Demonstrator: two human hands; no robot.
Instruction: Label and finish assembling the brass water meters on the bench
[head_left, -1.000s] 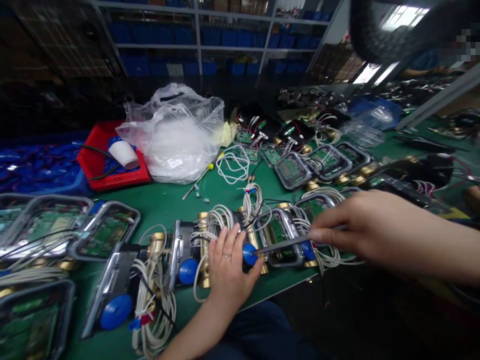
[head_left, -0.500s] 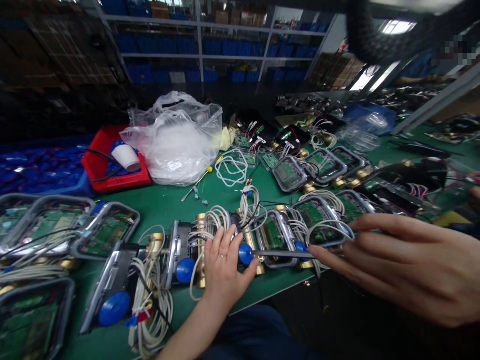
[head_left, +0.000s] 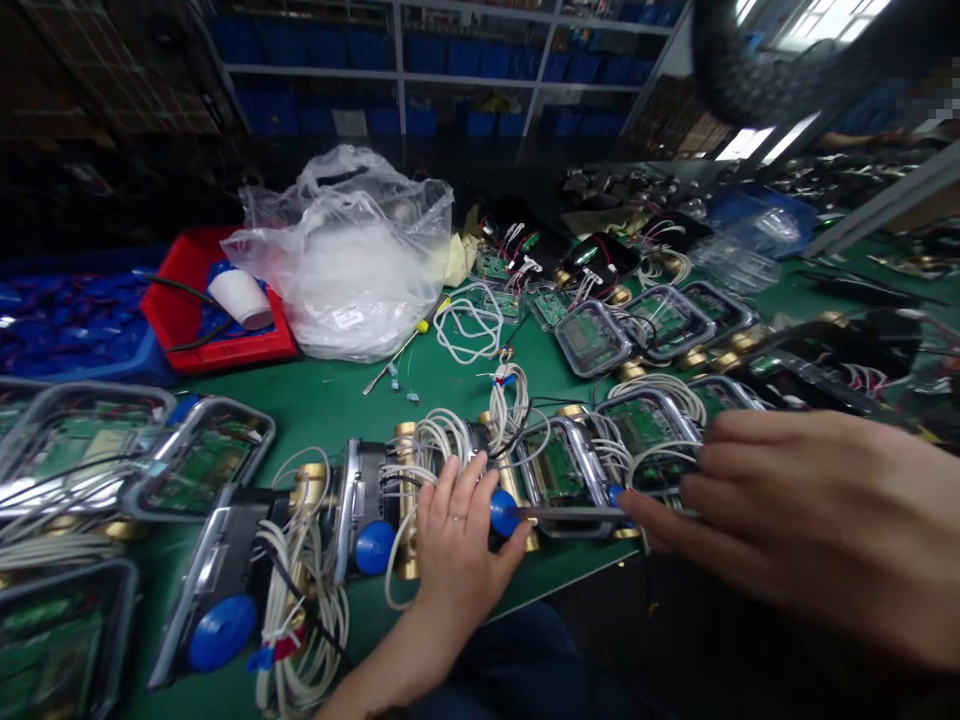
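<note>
My left hand (head_left: 454, 540) lies on a brass-bodied meter unit (head_left: 420, 470) near the front edge of the green mat, fingers stretched over its grey cable coil and thumb against a blue cap (head_left: 504, 513). My right hand (head_left: 795, 510) pinches a thin metal tool (head_left: 570, 512), its tip touching that blue cap. Just behind the tool lies another meter (head_left: 564, 470) with a clear cover over a green circuit board.
Several more meters with clear covers and cable coils crowd the green mat (head_left: 337, 400) left and right. A crumpled plastic bag (head_left: 352, 260), a red tray (head_left: 180, 310) holding a white cup, a blue bin and a yellow-handled screwdriver (head_left: 405, 345) lie behind. Shelves with blue bins stand at the back.
My right hand has drawn back toward me along the tool and now looms larger at the right. The left hand stays on the same meter, and the tool tip stays at the blue cap.
</note>
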